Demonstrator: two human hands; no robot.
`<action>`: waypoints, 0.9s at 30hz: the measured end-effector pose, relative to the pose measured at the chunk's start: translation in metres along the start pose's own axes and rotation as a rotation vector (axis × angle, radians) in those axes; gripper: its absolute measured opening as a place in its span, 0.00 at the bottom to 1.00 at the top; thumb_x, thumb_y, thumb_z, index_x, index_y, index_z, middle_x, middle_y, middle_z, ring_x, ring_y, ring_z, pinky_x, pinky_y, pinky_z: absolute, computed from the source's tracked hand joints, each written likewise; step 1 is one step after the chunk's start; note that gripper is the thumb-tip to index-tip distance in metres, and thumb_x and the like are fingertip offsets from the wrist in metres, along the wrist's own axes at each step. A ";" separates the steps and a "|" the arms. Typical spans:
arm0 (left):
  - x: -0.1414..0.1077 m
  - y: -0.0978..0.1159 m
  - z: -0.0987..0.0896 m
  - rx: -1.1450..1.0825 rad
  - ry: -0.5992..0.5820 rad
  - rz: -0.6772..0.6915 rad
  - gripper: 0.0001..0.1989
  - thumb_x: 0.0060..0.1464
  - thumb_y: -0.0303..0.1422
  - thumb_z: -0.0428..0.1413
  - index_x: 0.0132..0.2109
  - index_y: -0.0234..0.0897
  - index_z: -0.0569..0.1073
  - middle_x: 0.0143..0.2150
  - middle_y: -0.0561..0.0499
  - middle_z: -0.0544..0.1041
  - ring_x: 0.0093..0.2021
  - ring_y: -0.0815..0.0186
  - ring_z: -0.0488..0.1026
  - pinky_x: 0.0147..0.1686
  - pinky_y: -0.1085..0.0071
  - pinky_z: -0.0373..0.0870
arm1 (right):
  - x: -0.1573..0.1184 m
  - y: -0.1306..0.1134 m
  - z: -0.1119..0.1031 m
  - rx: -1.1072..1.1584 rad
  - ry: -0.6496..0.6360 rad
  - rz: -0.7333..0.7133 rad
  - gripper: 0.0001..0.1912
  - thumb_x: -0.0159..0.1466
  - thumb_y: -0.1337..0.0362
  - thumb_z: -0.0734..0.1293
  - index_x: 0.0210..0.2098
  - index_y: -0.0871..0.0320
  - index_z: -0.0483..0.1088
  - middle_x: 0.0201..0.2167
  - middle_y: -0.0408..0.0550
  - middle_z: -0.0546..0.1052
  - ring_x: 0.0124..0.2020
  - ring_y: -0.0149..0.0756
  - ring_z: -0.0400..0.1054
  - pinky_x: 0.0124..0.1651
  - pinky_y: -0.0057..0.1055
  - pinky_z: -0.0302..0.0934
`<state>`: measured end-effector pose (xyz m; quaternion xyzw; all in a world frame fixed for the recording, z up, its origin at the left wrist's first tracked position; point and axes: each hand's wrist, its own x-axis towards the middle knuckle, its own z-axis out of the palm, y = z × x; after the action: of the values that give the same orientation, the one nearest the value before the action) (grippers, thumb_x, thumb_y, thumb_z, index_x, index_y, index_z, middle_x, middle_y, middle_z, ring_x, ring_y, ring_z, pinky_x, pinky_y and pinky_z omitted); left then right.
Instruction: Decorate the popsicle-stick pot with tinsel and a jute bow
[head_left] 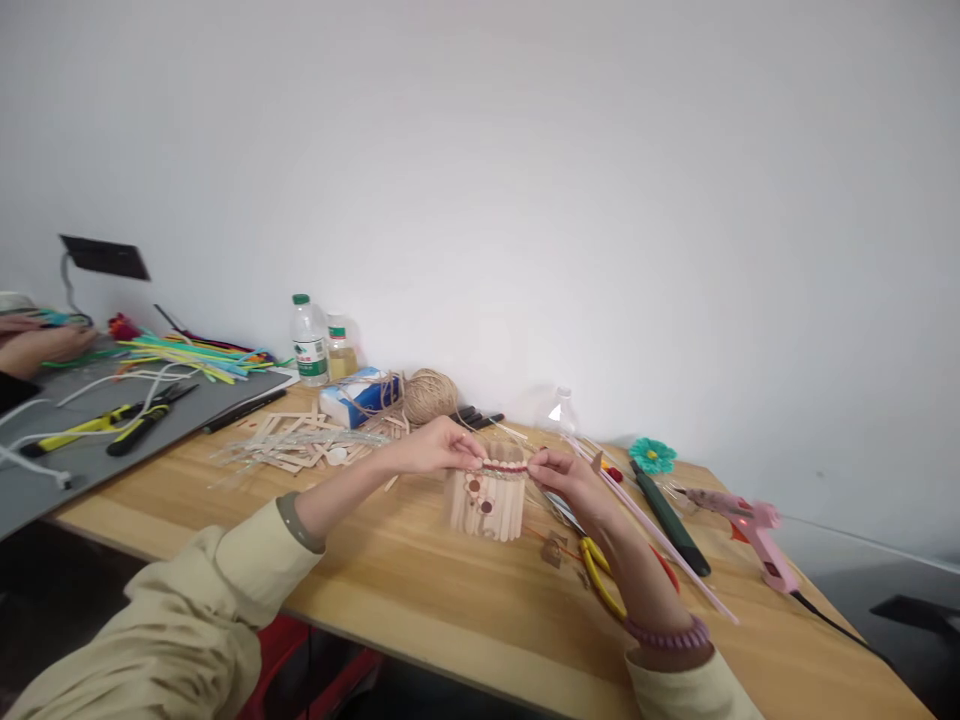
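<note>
Pinched between thumb and fingers at either end, a dark red trim (506, 468) stretches across the upper edge of a cup made of wooden sticks (506, 510), the left hand (442, 447) at one side of the rim and the right hand (566, 478) at the other. The cup sits between the hands, over the middle of the wooden table (360, 575); blur hides whether its base touches the wood. Whether the fingertips also catch the rim, one cannot tell.

The likeliest mishap is a crooked band — one hand pulling harder or lower than the other could skew the trim or drag it off the rim. Too strong a tug might tip the cup, or pry loose a stick or one of the dark round dots (475, 486) on its front, should any be weakly stuck.

Trouble also lies close to the right forearm: the yellow-handled scissors (594, 580) rest beside it, near the coiled wristband (670, 632), where a careless sweep could knock or snag them. Farther right, a pink glue gun (761, 530) shows a small red glow — if its tip is hot, a stray reach risks a burn.
</note>
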<state>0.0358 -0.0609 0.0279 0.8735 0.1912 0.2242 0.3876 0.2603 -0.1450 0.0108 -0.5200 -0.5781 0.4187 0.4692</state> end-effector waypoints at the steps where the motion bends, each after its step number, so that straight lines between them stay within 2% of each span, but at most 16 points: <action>1: -0.001 0.001 0.003 0.053 0.023 0.008 0.10 0.50 0.34 0.56 0.37 0.35 0.79 0.34 0.49 0.80 0.35 0.62 0.74 0.43 0.67 0.66 | 0.000 0.001 -0.001 -0.023 0.003 -0.004 0.13 0.48 0.54 0.71 0.22 0.57 0.70 0.22 0.42 0.69 0.26 0.32 0.60 0.32 0.30 0.55; 4: -0.002 0.000 0.017 0.212 0.111 0.020 0.08 0.52 0.29 0.54 0.35 0.39 0.79 0.35 0.51 0.81 0.38 0.63 0.73 0.59 0.58 0.49 | 0.000 0.009 -0.004 -0.092 0.006 -0.002 0.13 0.46 0.55 0.72 0.22 0.58 0.71 0.20 0.41 0.69 0.24 0.32 0.60 0.30 0.30 0.54; 6: -0.003 -0.006 0.025 0.283 0.152 0.025 0.08 0.53 0.28 0.54 0.35 0.40 0.79 0.35 0.51 0.81 0.38 0.63 0.73 0.60 0.57 0.45 | -0.001 0.014 -0.004 -0.128 0.010 -0.002 0.13 0.45 0.54 0.72 0.21 0.58 0.71 0.19 0.42 0.70 0.23 0.32 0.61 0.30 0.30 0.54; 11: -0.003 -0.023 0.032 0.368 0.209 0.050 0.08 0.56 0.30 0.53 0.39 0.40 0.77 0.39 0.51 0.80 0.42 0.65 0.73 0.56 0.62 0.55 | -0.007 0.015 0.001 -0.164 0.033 -0.022 0.12 0.47 0.55 0.72 0.21 0.58 0.72 0.19 0.42 0.70 0.23 0.32 0.62 0.29 0.29 0.54; 14: -0.006 -0.024 0.027 0.397 0.262 0.060 0.13 0.57 0.34 0.52 0.48 0.40 0.74 0.49 0.50 0.76 0.51 0.65 0.70 0.54 0.69 0.59 | -0.010 0.013 0.005 -0.131 0.080 -0.051 0.12 0.49 0.55 0.71 0.22 0.58 0.72 0.19 0.41 0.69 0.23 0.31 0.61 0.27 0.28 0.54; 17: -0.021 -0.025 0.008 0.450 0.384 -0.011 0.18 0.61 0.34 0.45 0.57 0.39 0.66 0.58 0.48 0.69 0.56 0.67 0.65 0.54 0.71 0.61 | -0.013 0.013 0.007 -0.050 0.194 -0.104 0.13 0.50 0.53 0.71 0.25 0.57 0.71 0.21 0.41 0.70 0.24 0.31 0.62 0.29 0.28 0.57; 19: -0.039 -0.033 -0.013 0.515 0.490 -0.115 0.19 0.61 0.31 0.39 0.57 0.37 0.64 0.57 0.47 0.68 0.57 0.65 0.63 0.56 0.68 0.59 | -0.016 0.012 0.008 0.016 0.288 -0.145 0.13 0.52 0.53 0.70 0.27 0.56 0.70 0.23 0.41 0.70 0.26 0.31 0.63 0.31 0.28 0.58; 21: -0.064 -0.049 -0.037 0.598 0.559 -0.253 0.19 0.58 0.27 0.40 0.54 0.35 0.66 0.55 0.45 0.70 0.57 0.62 0.63 0.57 0.63 0.57 | -0.021 0.009 0.009 0.078 0.370 -0.184 0.12 0.53 0.53 0.69 0.29 0.56 0.69 0.22 0.40 0.69 0.26 0.31 0.62 0.33 0.28 0.58; 24: -0.103 -0.080 -0.071 0.716 0.548 -0.470 0.20 0.47 0.25 0.49 0.49 0.33 0.70 0.52 0.41 0.72 0.56 0.53 0.63 0.56 0.57 0.57 | -0.028 0.004 0.011 0.153 0.460 -0.228 0.12 0.54 0.54 0.69 0.29 0.55 0.69 0.21 0.40 0.68 0.26 0.30 0.61 0.33 0.28 0.57; 27: -0.134 -0.106 -0.090 0.789 0.479 -0.655 0.24 0.41 0.26 0.55 0.49 0.34 0.70 0.52 0.38 0.71 0.56 0.45 0.63 0.53 0.51 0.58 | -0.032 -0.001 0.013 0.209 0.519 -0.251 0.11 0.54 0.55 0.70 0.29 0.55 0.68 0.22 0.39 0.68 0.26 0.29 0.61 0.33 0.27 0.57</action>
<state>-0.1406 -0.0088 -0.0315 0.7721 0.6040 0.1957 0.0269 0.2475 -0.1766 0.0059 -0.4832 -0.4524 0.2676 0.7002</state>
